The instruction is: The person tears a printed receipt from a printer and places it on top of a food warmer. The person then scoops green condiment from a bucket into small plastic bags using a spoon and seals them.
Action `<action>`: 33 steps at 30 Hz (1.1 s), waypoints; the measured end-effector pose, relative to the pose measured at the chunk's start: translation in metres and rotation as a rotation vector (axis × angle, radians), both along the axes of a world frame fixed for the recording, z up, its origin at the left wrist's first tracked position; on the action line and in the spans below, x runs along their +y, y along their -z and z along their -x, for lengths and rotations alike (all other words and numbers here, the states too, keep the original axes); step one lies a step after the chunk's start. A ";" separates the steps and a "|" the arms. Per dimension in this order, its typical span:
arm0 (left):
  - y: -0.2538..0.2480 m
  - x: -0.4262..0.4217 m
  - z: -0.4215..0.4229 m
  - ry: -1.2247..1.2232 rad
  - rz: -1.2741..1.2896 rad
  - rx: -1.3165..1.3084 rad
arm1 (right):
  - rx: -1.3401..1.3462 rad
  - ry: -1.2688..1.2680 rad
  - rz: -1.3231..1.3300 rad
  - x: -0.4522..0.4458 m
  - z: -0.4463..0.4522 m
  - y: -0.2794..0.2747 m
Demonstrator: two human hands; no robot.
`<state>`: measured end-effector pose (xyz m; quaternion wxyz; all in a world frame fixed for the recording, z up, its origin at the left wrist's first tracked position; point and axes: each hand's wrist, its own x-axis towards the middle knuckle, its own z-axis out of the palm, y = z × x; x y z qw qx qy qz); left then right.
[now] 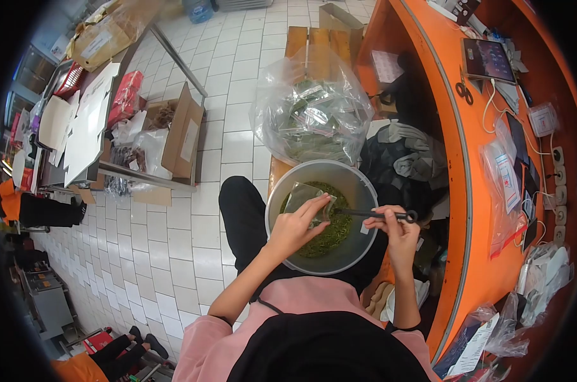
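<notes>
A round grey tub (279, 251) rests between my legs, with chopped green herbs (330, 240) in it. Over the herbs, my left hand (304, 219) holds a small clear plastic bag (298, 194), fingers bent around its mouth. My right hand (392, 224) grips the handle of a black spoon (371, 213), whose head is at the bag's mouth and partly hidden. Just beyond the tub, a large clear sack (269, 121) holds several small filled bags (320, 114).
On the right is an orange desk (451, 121) with scissors (465, 91), a tablet (487, 60) and cables. A table with boxes stands at the left, an open cardboard box (185, 130) beside it. Two people in orange and black are at the lower left.
</notes>
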<state>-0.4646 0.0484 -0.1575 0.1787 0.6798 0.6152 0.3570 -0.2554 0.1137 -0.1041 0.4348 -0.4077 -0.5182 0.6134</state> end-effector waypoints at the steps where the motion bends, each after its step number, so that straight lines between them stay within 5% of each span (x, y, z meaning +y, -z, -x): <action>1: -0.001 0.000 0.002 -0.001 0.013 0.025 | 0.002 -0.056 0.016 -0.001 0.003 0.000; 6: 0.001 0.001 0.005 0.018 -0.049 0.062 | 0.042 -0.141 0.055 -0.004 0.003 0.000; 8: 0.000 0.004 0.005 -0.023 -0.131 -0.072 | -0.185 -0.269 -0.279 -0.007 0.002 -0.007; 12: -0.001 0.004 0.003 -0.101 -0.141 -0.220 | -0.376 -0.217 -0.402 -0.018 0.008 -0.035; 17: -0.008 -0.005 -0.001 -0.172 0.280 -0.326 | -0.278 -0.163 -0.423 -0.019 0.003 -0.031; 20: 0.002 0.000 0.004 -0.170 -0.075 -0.291 | -0.203 -0.059 -0.374 -0.019 -0.001 -0.035; 23: 0.002 -0.003 0.017 -0.243 -0.027 -0.228 | -0.194 -0.048 -0.374 -0.017 -0.011 -0.033; 26: -0.011 -0.006 0.025 -0.248 0.181 -0.540 | -0.606 -0.703 -0.470 -0.015 -0.012 -0.020; 28: -0.016 -0.007 0.026 -0.254 0.323 -0.752 | -0.569 -0.625 -0.457 -0.018 0.004 0.006; 30: -0.010 -0.008 0.022 -0.109 0.122 -0.913 | -0.533 -0.550 -0.444 -0.017 0.025 0.018; 32: -0.027 -0.011 0.016 -0.061 0.130 -0.944 | -0.043 -0.360 -0.117 -0.006 0.045 0.020; 33: -0.035 -0.012 0.014 -0.010 0.141 -0.972 | -0.034 -0.366 -0.122 -0.006 0.046 0.027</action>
